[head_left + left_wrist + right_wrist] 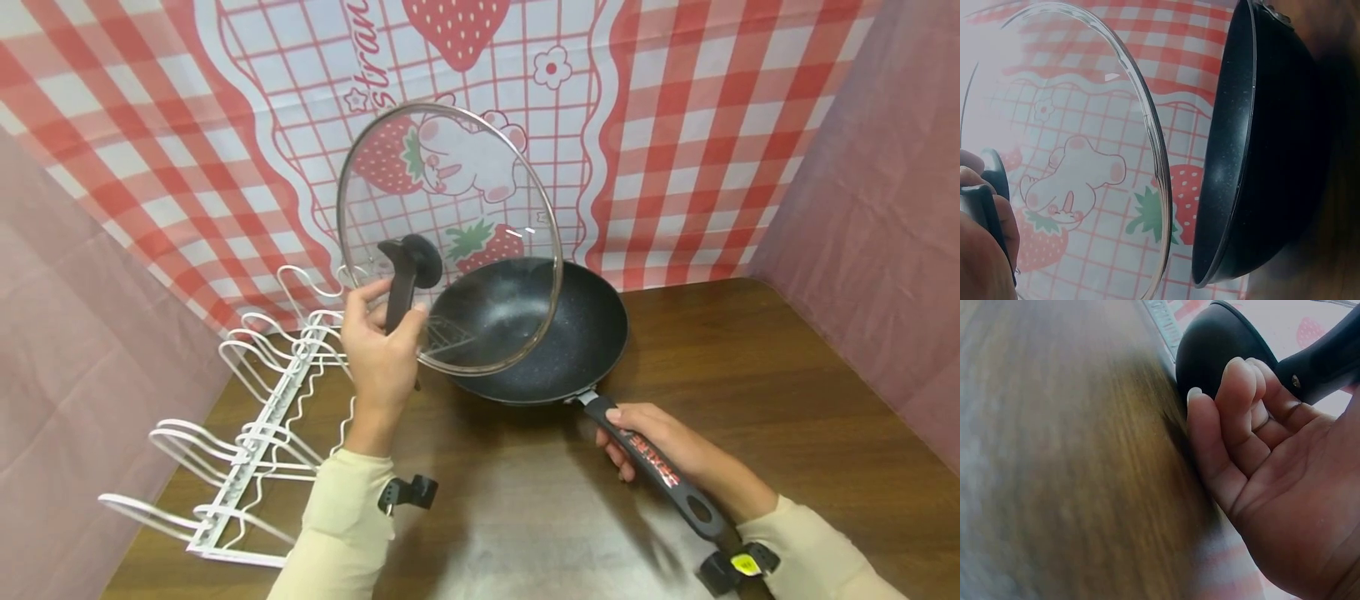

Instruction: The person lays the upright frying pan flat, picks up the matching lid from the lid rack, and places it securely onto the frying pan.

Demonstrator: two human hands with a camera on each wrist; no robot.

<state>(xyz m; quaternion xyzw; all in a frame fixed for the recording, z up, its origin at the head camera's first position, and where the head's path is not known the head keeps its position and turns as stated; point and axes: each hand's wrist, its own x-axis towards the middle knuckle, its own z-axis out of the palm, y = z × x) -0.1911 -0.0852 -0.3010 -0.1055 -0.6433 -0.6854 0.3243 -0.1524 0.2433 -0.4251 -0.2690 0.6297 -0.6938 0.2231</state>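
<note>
My left hand grips the black handle of a round glass lid. The lid is tilted up, its metal rim facing outward, and it overlaps the left part of a black wok in the head view. In the left wrist view the lid's rim stands apart from the wok. My right hand holds the wok's long black handle near the pan end, thumb on top. Curled fingers show under the handle in the right wrist view.
A white wire rack with upright loops stands left on the brown wooden table. A red-and-white checked cloth hangs behind, and pink cloth walls close both sides.
</note>
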